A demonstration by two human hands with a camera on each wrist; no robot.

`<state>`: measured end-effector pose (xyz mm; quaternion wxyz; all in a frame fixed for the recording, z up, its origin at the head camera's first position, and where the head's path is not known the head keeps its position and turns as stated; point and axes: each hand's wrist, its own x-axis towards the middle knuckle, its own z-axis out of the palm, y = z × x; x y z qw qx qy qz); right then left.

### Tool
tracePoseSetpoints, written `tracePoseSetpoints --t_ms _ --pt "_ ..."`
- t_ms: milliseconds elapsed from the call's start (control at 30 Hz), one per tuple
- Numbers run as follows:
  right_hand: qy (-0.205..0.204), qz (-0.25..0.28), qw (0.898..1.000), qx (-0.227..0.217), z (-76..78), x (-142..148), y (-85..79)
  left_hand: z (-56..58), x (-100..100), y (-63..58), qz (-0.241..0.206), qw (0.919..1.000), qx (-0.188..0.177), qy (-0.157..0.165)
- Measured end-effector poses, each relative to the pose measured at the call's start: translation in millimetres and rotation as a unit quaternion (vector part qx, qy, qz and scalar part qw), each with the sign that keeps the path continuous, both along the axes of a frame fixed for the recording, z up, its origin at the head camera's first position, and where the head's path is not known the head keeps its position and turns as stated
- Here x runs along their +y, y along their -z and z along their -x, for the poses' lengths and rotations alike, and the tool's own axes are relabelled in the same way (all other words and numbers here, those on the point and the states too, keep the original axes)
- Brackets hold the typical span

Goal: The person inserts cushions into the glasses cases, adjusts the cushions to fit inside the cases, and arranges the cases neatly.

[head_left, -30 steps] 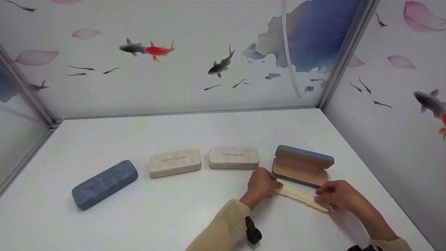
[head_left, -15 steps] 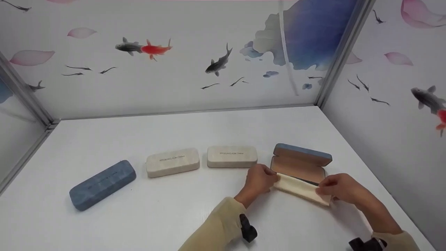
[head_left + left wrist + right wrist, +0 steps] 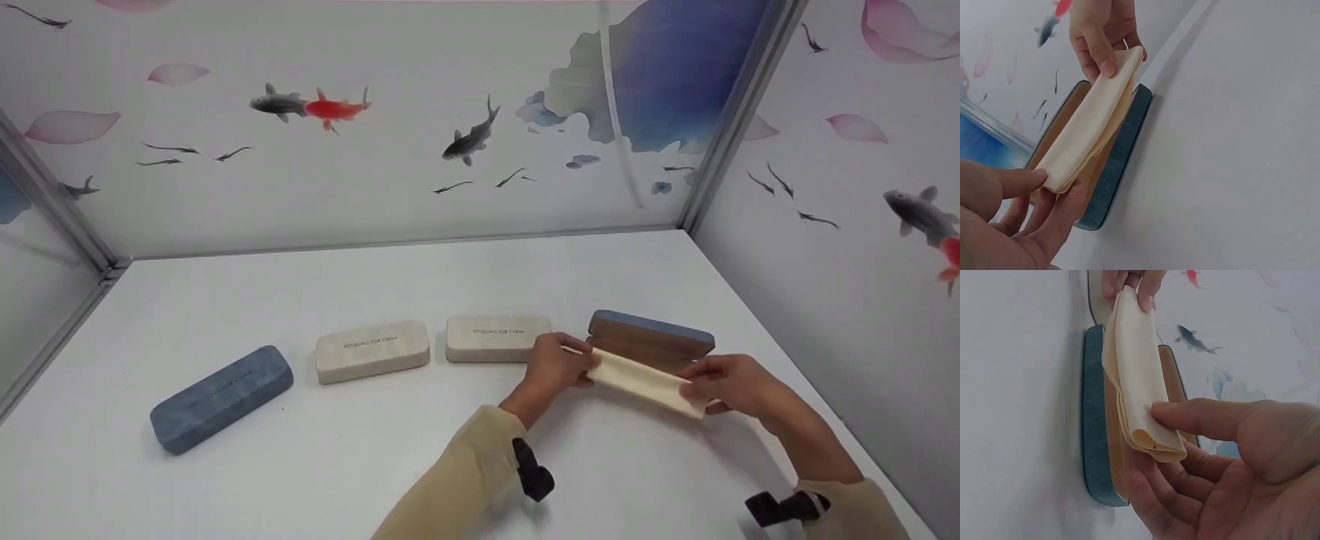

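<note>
A folded cream cloth (image 3: 645,382) is stretched between both hands, above the front of an open blue glasses case (image 3: 652,322) with a brown lining. My left hand (image 3: 555,367) pinches the cloth's left end between thumb and fingers. The right hand (image 3: 739,386) pinches its other end, thumb on top and fingers beneath. Layered folds of the cloth (image 3: 1140,377) show in the right wrist view. In the left wrist view the case (image 3: 1123,152) lies just below the cloth, which hides much of its inside.
Left of the open case are two closed cream glasses cases, one nearer (image 3: 499,337) and one farther (image 3: 373,351). A closed blue glasses case (image 3: 222,399) lies slanted at the far left. Printed wall panels (image 3: 375,202) border the white table (image 3: 337,472).
Both hands have lifted the folded cloth off the table and moved it away from me, over the open case. The cases have not moved.
</note>
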<state>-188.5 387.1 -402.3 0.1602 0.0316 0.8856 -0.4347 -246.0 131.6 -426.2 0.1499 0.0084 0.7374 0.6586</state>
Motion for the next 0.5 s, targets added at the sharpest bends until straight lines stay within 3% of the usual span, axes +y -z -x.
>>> tracePoseSetpoints --t_ms 200,500 --pt "-0.005 0.044 0.999 -0.015 12.4 3.3 0.1 6.8 -2.5 -2.7 0.011 0.9997 -0.004 -0.021" --pt "0.024 0.025 0.999 -0.018 17.4 11.2 -0.9 14.4 10.7 -3.7 0.03 0.9981 0.003 -0.054"
